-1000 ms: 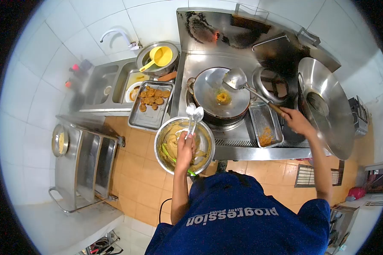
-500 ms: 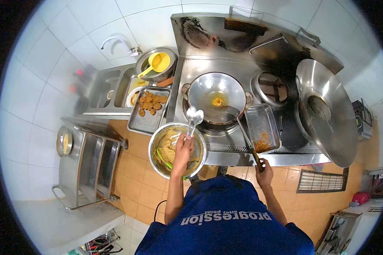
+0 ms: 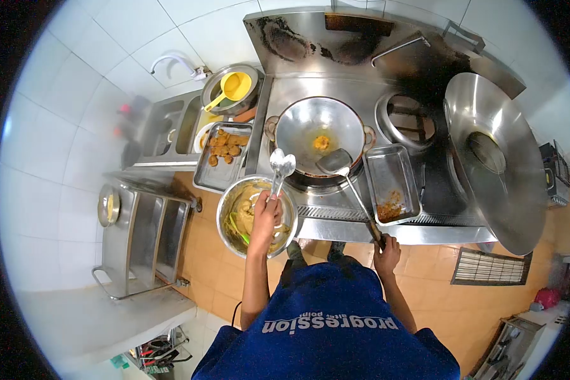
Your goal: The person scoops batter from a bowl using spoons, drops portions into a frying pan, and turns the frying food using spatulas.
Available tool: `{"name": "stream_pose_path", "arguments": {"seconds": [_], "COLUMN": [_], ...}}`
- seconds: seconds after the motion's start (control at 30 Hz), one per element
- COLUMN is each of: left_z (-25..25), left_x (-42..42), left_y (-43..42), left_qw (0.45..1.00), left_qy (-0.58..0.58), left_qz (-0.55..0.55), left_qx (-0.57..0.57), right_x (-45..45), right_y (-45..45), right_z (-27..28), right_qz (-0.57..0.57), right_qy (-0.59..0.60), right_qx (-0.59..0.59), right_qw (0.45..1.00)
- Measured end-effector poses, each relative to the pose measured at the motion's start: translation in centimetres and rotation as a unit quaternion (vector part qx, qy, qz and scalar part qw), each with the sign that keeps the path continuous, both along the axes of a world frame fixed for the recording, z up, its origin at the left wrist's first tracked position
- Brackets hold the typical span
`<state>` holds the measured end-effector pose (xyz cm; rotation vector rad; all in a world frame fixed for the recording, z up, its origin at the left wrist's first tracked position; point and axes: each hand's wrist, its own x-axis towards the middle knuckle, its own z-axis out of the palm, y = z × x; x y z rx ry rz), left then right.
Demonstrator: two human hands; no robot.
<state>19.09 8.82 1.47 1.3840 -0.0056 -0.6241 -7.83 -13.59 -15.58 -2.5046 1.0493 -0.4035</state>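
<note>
Two metal spoons [image 3: 282,164] are gripped together in my left hand [image 3: 265,218], their bowls pointing up. Below that hand is a steel bowl [image 3: 223,218] of yellowish batter [image 3: 242,206] with a green handle [image 3: 239,229] in it. My right hand [image 3: 387,254] is closed on the dark handle of a long spatula [image 3: 360,199]. Its blade lies over the near right rim of the wok [image 3: 316,117], which holds some oil and a small orange-brown piece [image 3: 321,142]. Browned fritters [image 3: 225,149] sit in a metal tray [image 3: 215,177] left of the wok.
Right of the wok lies a tray [image 3: 392,168] with orange crumbs. A large tilted wok [image 3: 481,114] with a strainer [image 3: 486,152] stands farther right. A yellow dipper [image 3: 235,87] rests on a pot beside the sink [image 3: 161,126]. A steel trolley [image 3: 136,234] is at left.
The spatula has come down from above the wok to its near right edge, and my right hand has moved left and toward my body. My left hand keeps the spoons over the bowl.
</note>
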Motion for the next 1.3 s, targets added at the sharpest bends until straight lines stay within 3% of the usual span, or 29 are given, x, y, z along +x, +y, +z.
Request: {"name": "stream_pose_path", "arguments": {"seconds": [0.37, 0.43, 0.47, 0.53, 0.6, 0.67, 0.73, 0.8, 0.9, 0.93, 1.0, 1.03, 1.07, 1.13, 1.2, 1.23, 1.27, 1.3], "left_z": [0.2, 0.4, 0.4, 0.3, 0.5, 0.6, 0.8, 0.0, -0.6, -0.7, -1.2, -0.7, 0.1, 0.3, 0.3, 0.8, 1.6, 1.9], "left_x": [-0.9, -1.0, -1.0, -1.0, -1.1, -1.0, -0.1, 0.4, 0.4, -0.1, -0.7, -1.2, -1.8, -2.8, -3.3, -3.3, -3.5, -3.5], "left_y": [-0.7, -0.8, -0.7, -0.4, -0.2, 0.7, 1.6, 2.9, 4.1, 4.2, 4.3, 4.5, 4.7, 5.3, 5.8, 5.9, 6.1, 6.4], "left_qw": [1.000, 1.000, 1.000, 1.000, 1.000, 1.000, 0.998, 0.998, 0.997, 0.998, 0.998, 0.997, 0.995, 0.992, 0.990, 0.988, 0.987, 0.986], "left_qy": [0.005, 0.004, 0.000, 0.011, 0.023, 0.020, 0.022, 0.019, -0.004, 0.011, -0.010, 0.027, 0.036, 0.020, 0.003, 0.004, 0.008, 0.031], "left_qz": [0.019, 0.019, 0.017, 0.013, 0.001, -0.021, -0.053, -0.056, -0.072, -0.059, -0.055, -0.065, -0.084, -0.112, -0.142, -0.151, -0.161, -0.165], "left_qx": [-0.007, -0.006, -0.005, -0.015, -0.009, -0.001, -0.011, -0.010, -0.016, 0.002, 0.034, 0.033, 0.026, 0.057, 0.020, 0.021, 0.026, 0.025], "right_x": [0.1, -0.3, -0.5, -0.6, 0.8, 1.5, 2.7, 3.9, 6.3, 7.2, 8.7, 9.9, 11.5, 13.2, 14.4, 14.9, 16.3, 17.3], "right_y": [0.4, 0.4, 0.6, 1.8, 2.7, 4.0, 5.1, 7.5, 11.7, 13.0, 15.6, 16.1, 16.7, 16.8, 16.8, 17.4, 17.2, 17.3], "right_z": [2.1, 2.6, 2.8, 3.3, 3.1, 2.4, 0.3, -1.9, -7.6, -13.1, -23.7, -26.7, -20.6, -16.6, -17.8, -23.9, -22.2, -20.0], "right_qz": [-0.012, 0.100, 0.100, 0.247, 0.282, 0.298, 0.332, 0.370, 0.343, 0.283, 0.133, -0.075, -0.115, -0.389, -0.380, -0.231, -0.358, -0.404], "right_qy": [-0.057, -0.170, -0.167, -0.141, -0.127, 0.013, 0.001, 0.066, 0.050, 0.034, -0.030, 0.027, -0.016, -0.019, -0.224, -0.374, -0.352, -0.361], "right_qx": [-0.040, -0.026, -0.026, 0.200, 0.186, 0.291, 0.275, 0.265, 0.264, 0.362, 0.536, 0.734, 0.789, 0.832, 0.849, 0.857, 0.829, 0.804], "right_qw": [0.998, 0.980, 0.980, 0.938, 0.933, 0.909, 0.902, 0.888, 0.900, 0.887, 0.833, 0.674, 0.604, 0.396, 0.292, 0.269, 0.244, 0.248]}}
